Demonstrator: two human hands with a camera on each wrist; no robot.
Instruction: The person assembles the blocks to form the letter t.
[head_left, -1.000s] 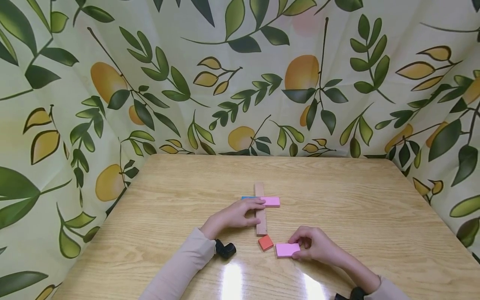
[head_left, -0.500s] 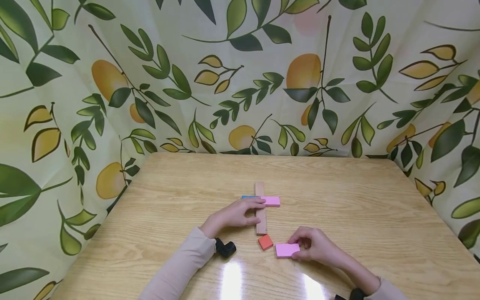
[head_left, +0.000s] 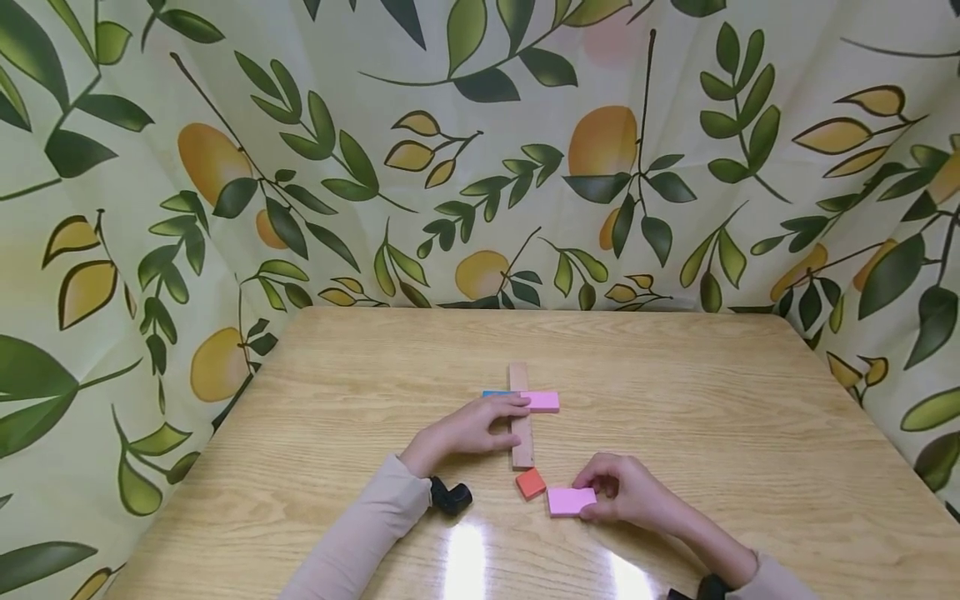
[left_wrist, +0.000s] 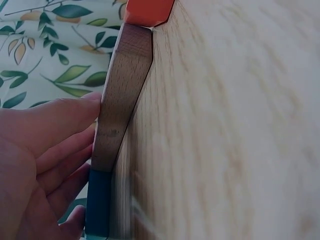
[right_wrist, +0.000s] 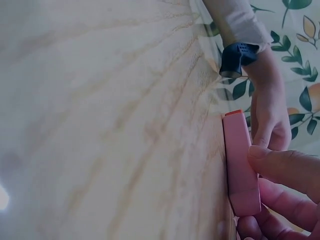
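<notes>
My left hand [head_left: 468,427] rests across a cross-shaped layout of flat blocks, its thumb and fingers relaxed on top. Under it run a long wooden strip [head_left: 522,450], a blue block [head_left: 495,392] partly hidden by the fingers, and a pink block [head_left: 546,402] on the right. Off the strip's near end lies an orange-red square block [head_left: 530,484], turned at an angle. To its right, my right hand [head_left: 630,493] pinches the right end of a second pink block [head_left: 568,502] between thumb and fingers. That block lies flat, a small gap from the square one.
All the blocks lie on a wood-grain table [head_left: 360,358]. Leaf-and-fruit patterned cloth [head_left: 480,208] hangs behind it and at both sides. A black wrist device [head_left: 452,497] sits at my left wrist; another shows at the right wrist, near the bottom edge.
My right hand has slid its pink block slightly left, closer to the orange-red square. My left hand has stayed in place.
</notes>
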